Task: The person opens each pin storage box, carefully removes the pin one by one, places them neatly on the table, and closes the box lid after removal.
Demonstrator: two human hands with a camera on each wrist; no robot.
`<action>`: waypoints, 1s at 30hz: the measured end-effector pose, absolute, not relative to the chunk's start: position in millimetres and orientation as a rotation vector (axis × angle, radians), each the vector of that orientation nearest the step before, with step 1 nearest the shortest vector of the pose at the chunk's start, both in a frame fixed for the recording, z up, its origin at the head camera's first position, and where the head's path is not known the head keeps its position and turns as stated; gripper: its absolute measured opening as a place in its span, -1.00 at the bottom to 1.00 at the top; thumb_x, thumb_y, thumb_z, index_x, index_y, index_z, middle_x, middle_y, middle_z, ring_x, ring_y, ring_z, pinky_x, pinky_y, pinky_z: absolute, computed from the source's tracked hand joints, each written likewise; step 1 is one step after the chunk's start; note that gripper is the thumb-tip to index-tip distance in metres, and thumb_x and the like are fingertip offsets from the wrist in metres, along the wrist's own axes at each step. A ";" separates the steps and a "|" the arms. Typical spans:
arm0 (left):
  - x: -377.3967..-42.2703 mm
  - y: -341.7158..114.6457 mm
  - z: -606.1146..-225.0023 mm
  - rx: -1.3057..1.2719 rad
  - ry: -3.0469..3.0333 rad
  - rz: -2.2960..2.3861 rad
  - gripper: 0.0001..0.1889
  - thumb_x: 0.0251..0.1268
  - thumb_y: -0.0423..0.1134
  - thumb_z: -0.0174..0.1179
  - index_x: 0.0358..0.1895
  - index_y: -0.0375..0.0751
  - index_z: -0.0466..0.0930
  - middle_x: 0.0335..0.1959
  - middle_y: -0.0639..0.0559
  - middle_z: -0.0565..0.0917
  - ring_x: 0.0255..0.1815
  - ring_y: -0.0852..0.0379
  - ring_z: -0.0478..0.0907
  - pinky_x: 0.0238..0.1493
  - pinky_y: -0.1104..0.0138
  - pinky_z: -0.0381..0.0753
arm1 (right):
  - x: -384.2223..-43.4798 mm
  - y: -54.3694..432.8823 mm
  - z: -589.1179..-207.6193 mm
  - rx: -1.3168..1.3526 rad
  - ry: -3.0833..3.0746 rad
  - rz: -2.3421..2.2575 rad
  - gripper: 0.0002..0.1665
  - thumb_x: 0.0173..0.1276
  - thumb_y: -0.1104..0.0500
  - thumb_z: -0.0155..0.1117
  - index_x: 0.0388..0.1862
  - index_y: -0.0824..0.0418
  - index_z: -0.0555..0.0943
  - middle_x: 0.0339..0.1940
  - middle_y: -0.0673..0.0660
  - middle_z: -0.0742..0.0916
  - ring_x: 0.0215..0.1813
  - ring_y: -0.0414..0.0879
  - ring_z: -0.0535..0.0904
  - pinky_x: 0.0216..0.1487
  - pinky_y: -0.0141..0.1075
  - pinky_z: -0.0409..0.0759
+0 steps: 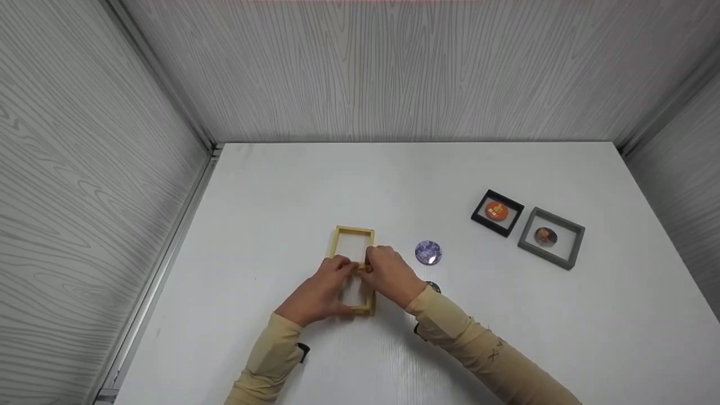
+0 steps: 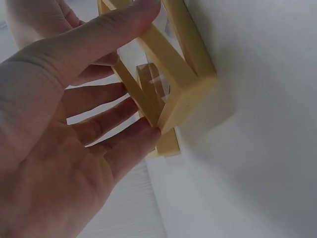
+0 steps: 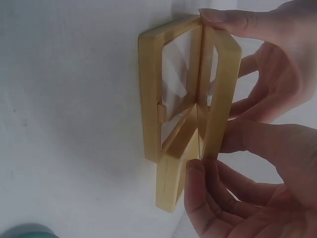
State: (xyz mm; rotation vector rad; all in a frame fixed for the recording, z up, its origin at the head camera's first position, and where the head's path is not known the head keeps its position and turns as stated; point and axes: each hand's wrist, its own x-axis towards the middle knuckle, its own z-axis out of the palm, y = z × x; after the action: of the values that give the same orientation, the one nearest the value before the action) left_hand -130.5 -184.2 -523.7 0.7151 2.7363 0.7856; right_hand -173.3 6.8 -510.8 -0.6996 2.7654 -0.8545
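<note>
Both hands are at a yellow floating display frame point(image 1: 355, 230) with see-through panes, near the table's middle. Its halves stand apart in a V in the right wrist view, joined along one edge, with a further yellow frame section point(image 3: 169, 181) angled beside them. My left hand point(image 1: 319, 293) grips one half point(image 2: 183, 99), thumb on one side and fingertips on the other. From the right, my right hand point(image 1: 394, 275) pinches the frame's edge around its middle, with curled fingers point(image 3: 195, 191). Fingers hide part of the joint in the head view.
Right of the hands lies a purple patterned disc point(image 1: 428, 253); another round piece point(image 1: 433, 286) is partly hidden by the right wrist. Farther right are a black frame point(image 1: 507, 229) holding an orange disc and a grey frame point(image 1: 544, 259) holding a dark disc. Panels wall the table's back and sides.
</note>
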 end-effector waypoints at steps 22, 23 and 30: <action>-125.9 -158.1 -523.5 0.779 2.928 0.401 -0.12 -0.21 -0.29 0.77 0.29 -0.42 0.55 0.13 -0.17 0.55 0.12 -0.09 0.47 -0.04 0.14 0.81 | -172.7 9.9 -532.4 -0.609 2.747 -0.830 -0.92 0.39 0.36 0.34 -0.24 0.37 0.60 -0.35 0.23 0.71 -0.35 -0.07 0.46 -0.34 -0.17 0.53; -125.7 -157.8 -523.2 0.778 2.932 0.393 -0.12 -0.21 -0.29 0.77 0.30 -0.43 0.55 0.14 -0.17 0.55 0.12 -0.09 0.48 -0.03 0.15 0.81 | -172.7 9.6 -532.4 -0.591 2.738 -0.833 -0.92 0.40 0.36 0.33 -0.22 0.37 0.60 -0.34 0.22 0.71 -0.34 -0.07 0.47 -0.33 -0.16 0.54; -124.1 -156.5 -522.5 0.760 2.943 0.336 -0.12 -0.20 -0.28 0.76 0.30 -0.43 0.55 0.17 -0.20 0.56 0.14 -0.10 0.49 -0.01 0.16 0.81 | -172.8 7.8 -532.5 -0.551 2.726 -0.835 -0.91 0.40 0.36 0.31 -0.17 0.37 0.61 -0.31 0.24 0.72 -0.32 -0.04 0.53 -0.27 -0.11 0.64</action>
State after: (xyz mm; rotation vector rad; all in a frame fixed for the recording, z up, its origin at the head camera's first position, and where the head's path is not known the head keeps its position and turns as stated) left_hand -124.1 -156.5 -522.5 0.7605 2.9429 0.3362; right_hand -172.8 7.8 -532.5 -0.5512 2.7264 -0.8347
